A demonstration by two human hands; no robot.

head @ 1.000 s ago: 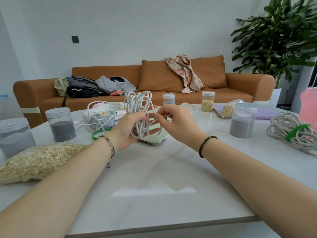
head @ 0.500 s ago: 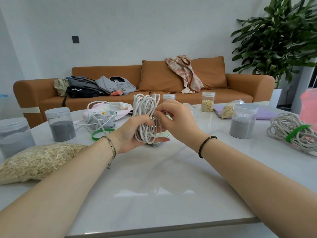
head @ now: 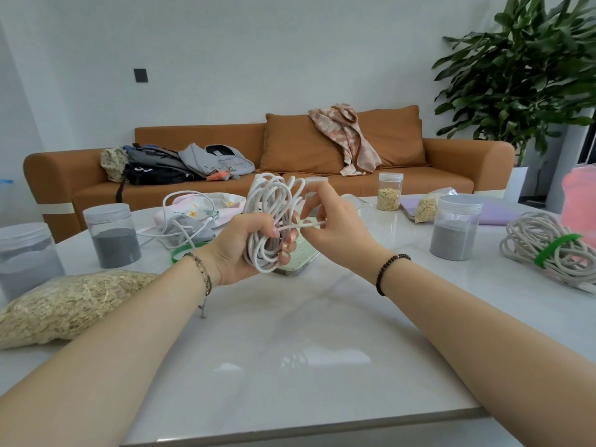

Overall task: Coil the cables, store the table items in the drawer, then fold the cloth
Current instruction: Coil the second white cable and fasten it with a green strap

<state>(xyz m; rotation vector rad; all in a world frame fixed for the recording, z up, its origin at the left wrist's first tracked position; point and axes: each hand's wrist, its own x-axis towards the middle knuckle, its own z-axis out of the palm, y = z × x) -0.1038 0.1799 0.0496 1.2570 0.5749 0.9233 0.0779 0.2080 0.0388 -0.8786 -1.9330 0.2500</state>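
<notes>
Over the middle of the desk [head: 290, 350], lifted a bit off the surface, the white cable [head: 271, 204] is bunched into a messy upright coil. The left hand [head: 238, 250] has its fingers curled right round the lower half of the bundle, so that's a full grip. The right hand [head: 338, 233] is just beside it, pinching the cable's free end between thumb and forefinger, with that short strand running sideways across the front of the coil and the other fingers fanned up loosely. Back left, past the left hand, a loose cable [head: 183, 217] lies tangled on a floral cloth [head: 200, 204], with a green strap [head: 180, 251] on the desk just in front. Far right there's a grey coil [head: 532, 240] bound with a green tie [head: 553, 250]. Also on the desk, holding grey powder, are the left jar [head: 113, 235] and the right jar [head: 454, 232], plus an oat bag [head: 64, 304] at the near left and a small oat jar [head: 389, 191] further back. Something flat and pale green [head: 300, 258] sits below the hands, can't tell what it is. A brown sofa [head: 451, 179] with clothes piled on it is behind.
</notes>
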